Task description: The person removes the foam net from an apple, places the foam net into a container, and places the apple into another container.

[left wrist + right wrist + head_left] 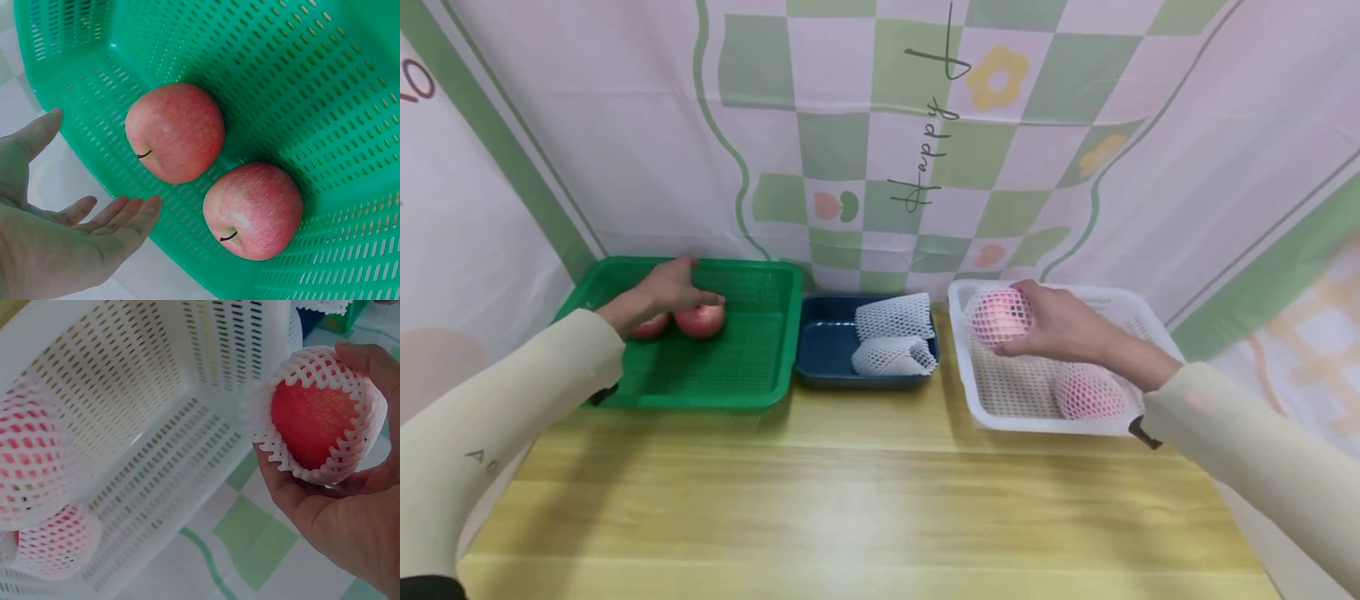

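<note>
At the middle left of the head view, here's the left hand point(662, 292), over the green basket point(752, 350), thumb spread well away from loosely extended fingers and nothing in its grasp; the left wrist view shows daylight between the fingertips and the fruit. Two bare apples sit in that basket, one upper point(175, 132) and one lower point(253, 211) in the wrist picture, stems toward the hand: firm, fairly weighty for their bulk, probably slick-skinned and easily bruised, so a broad grip round the widest part looks best. On to the centre, where the blue tray point(823, 337) carries two white foam nets, one behind point(892, 317), one in front point(891, 357), surely feather-light, springy and liable to tear, better opened gently by the rim. And over at the middle right, the right hand point(1063, 321) grips a netted apple point(997, 317) above the white basket point(992, 387), thumb and fingers on opposite sides, red skin peeping through the net's open end in the right wrist view. The foam should cushion and add friction, yet could slide over the skin, so pressure belongs on the fruit's girth. At that view's left edge, two more wrapped apples, upper point(31, 456) and lower point(56, 544), rest in the same basket.
</note>
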Available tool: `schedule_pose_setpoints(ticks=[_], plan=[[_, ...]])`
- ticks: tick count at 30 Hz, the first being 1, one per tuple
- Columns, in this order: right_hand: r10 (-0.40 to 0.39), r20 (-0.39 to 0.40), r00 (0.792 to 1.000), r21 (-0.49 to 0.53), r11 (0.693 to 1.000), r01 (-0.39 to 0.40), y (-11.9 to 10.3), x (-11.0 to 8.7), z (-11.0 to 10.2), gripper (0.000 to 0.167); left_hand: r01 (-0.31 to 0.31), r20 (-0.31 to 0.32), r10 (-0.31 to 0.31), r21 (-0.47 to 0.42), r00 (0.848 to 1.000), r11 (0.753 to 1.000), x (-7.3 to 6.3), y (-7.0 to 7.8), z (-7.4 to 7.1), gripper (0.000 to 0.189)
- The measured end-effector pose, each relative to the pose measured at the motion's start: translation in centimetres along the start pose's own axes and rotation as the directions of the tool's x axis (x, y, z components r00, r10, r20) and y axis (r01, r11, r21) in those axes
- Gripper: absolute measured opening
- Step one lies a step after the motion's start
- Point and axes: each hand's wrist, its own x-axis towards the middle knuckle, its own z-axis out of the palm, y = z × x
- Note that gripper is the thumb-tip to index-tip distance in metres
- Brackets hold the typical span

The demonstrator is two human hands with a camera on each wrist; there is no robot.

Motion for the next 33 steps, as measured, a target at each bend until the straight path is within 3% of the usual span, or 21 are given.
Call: schedule_pose_setpoints(ticks=[15, 23, 33], plan=[[-0.139, -0.047, 0.989, -0.026, 0.99, 0.138, -4.9, -1.9, 1.6, 0.098, -0.101, -0.015, 0.101, 0.017, 0.995, 0.995, -1.0, 1.7, 1.3, 0.092], [-0.268, -0.097, 0.959, -0.034, 0.964, 0.265, -6.6, -2.6, 3.2, 0.092, -0.156, -0.004, 0.157, 0.041, 0.988, 0.987, -1.8, 2.4, 1.9, 0.09], [-0.312, -0.056, 0.948, 0.014, 0.95, 0.313, -8.5, -3.0, 5.0, 0.097, -0.263, -0.032, 0.266, 0.084, 0.963, 0.961, -3.0, 3.3, 3.2, 0.084]])
